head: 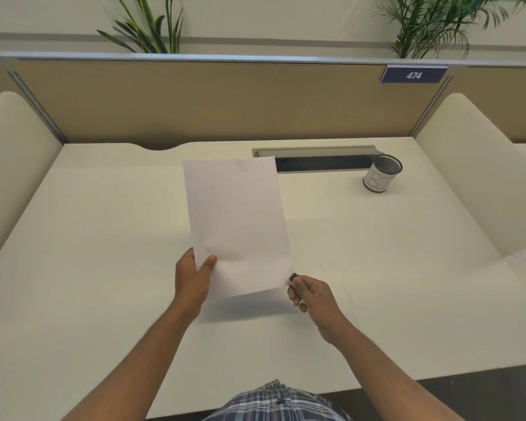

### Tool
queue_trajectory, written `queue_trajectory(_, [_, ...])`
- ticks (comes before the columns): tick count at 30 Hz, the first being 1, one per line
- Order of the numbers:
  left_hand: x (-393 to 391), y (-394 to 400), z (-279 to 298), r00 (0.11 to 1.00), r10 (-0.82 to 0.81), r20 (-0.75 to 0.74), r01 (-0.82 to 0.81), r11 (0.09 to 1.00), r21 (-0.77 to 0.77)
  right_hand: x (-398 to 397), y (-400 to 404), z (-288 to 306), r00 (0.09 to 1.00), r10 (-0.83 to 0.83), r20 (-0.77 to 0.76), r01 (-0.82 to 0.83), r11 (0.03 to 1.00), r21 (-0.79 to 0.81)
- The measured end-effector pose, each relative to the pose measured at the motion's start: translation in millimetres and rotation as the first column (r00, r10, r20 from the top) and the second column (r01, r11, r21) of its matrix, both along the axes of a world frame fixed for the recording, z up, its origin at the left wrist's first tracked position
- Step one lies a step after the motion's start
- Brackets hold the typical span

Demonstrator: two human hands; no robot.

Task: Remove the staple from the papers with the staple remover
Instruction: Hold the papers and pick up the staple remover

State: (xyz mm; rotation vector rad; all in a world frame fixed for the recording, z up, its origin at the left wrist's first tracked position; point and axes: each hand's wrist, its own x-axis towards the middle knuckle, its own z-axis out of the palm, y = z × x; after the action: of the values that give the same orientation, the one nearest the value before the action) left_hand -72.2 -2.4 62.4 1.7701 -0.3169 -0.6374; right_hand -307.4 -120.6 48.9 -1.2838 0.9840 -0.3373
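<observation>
White papers (237, 220) are held up above the desk, tilted slightly, long side running away from me. My left hand (193, 279) pinches their near left corner, thumb on top. My right hand (308, 294) is closed around a small dark staple remover (293, 278), whose tip touches the papers' near right corner. Most of the remover is hidden inside the fingers. The staple itself is too small to make out.
A mesh pen cup (382, 174) with a white label stands at the back right of the cream desk (104, 238). A cable tray slot (319, 159) runs along the back. Tan partition panels enclose the desk on three sides.
</observation>
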Motion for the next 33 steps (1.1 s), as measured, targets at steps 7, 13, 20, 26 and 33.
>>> queue_trajectory(7, [0.2, -3.2, 3.1, 1.000, 0.006, -0.008, -0.006, 1.000, 0.005, 1.4, -3.7, -1.0, 1.000, -0.007, -0.006, 0.007, 1.000, 0.005])
queue_trajectory(13, [1.4, -7.0, 5.9, 1.000, 0.010, -0.005, -0.010, 1.000, 0.009, 4.8, -8.4, -0.2, 1.000, -0.008, -0.021, 0.008, 1.000, 0.004])
queue_trajectory(20, [2.6, -10.9, 8.6, 1.000, 0.012, -0.006, -0.012, 1.000, 0.006, 7.8, -13.1, -0.8, 1.000, -0.002, -0.031, 0.003, 1.000, 0.005])
queue_trajectory(26, [5.7, -10.7, 5.0, 1.000, 0.020, -0.020, -0.020, 1.000, 0.016, 7.9, -15.4, 0.2, 0.999, 0.033, -0.028, -0.033, 0.999, 0.007])
queue_trajectory(33, [9.0, -9.8, 4.8, 0.999, 0.034, -0.017, -0.034, 0.999, 0.023, 9.1, -18.4, 4.4, 0.991, 0.107, 0.084, -0.120, 0.976, 0.181])
